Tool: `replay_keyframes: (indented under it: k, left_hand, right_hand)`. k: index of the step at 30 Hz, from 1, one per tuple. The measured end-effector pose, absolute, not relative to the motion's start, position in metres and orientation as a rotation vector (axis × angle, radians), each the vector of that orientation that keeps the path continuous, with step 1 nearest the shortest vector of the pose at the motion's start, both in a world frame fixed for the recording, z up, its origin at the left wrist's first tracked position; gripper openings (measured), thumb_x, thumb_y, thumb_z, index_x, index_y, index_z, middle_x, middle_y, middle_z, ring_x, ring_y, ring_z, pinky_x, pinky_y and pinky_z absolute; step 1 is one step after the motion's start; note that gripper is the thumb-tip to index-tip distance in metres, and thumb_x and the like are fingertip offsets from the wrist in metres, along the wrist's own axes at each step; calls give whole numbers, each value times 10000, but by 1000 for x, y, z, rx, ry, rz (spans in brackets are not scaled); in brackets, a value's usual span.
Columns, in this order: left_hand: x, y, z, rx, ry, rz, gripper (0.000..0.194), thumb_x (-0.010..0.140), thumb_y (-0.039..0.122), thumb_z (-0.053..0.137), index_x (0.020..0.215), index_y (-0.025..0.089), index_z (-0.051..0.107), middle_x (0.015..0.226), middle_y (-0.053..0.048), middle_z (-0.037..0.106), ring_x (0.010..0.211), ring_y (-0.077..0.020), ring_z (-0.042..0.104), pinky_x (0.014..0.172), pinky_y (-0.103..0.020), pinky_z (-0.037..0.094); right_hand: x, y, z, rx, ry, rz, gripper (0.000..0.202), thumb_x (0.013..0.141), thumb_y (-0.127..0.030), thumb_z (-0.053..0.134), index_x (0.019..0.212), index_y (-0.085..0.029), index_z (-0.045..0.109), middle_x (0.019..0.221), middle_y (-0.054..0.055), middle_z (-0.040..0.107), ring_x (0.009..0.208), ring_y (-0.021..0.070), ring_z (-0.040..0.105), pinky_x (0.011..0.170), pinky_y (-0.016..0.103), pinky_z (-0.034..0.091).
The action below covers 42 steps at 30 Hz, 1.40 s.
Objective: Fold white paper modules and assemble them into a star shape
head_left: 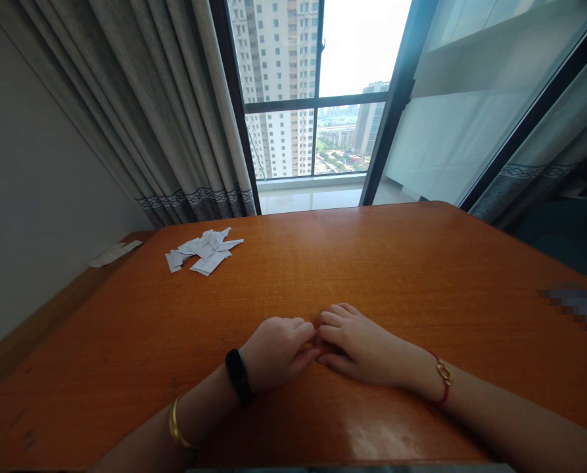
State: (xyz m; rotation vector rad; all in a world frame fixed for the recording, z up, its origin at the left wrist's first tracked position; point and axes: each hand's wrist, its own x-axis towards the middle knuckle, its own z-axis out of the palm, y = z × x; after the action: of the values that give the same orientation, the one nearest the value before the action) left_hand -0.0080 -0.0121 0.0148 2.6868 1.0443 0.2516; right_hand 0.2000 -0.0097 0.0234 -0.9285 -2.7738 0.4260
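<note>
Near the front middle of the orange-brown wooden table [372, 263], my left hand [278, 351] rests with its fingers curled and pressed together. A black band and a gold bangle are on that wrist. My right hand [359, 345] lies beside it, its fingers bent and its fingertips touching those of my left hand. A red cord bracelet circles the right wrist. No object shows between the hands, though the inner sides of the fingers are hidden. A loose pile of white paper pieces [208, 248] lies at the back left of the table, away from both hands.
Further white paper [116, 253] lies on a lower wooden surface past the table's left edge. A pixelated dark item [582, 307] is at the far right. Grey curtains [175, 118] and a glass door stand behind the table.
</note>
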Motion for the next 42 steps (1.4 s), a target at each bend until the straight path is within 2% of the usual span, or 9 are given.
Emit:
replay_keyframes:
  k: [42]
  left_hand:
    - [-8, -12, 14, 2698, 1046, 245, 150, 894, 322, 499, 820, 192, 503, 828, -19, 616, 713, -166, 566, 632, -274, 407]
  right_hand:
    - [200, -9, 23, -918, -2766, 425, 157, 893, -313, 528, 901, -181, 613, 945, 57, 581, 890, 199, 482, 851, 358, 367]
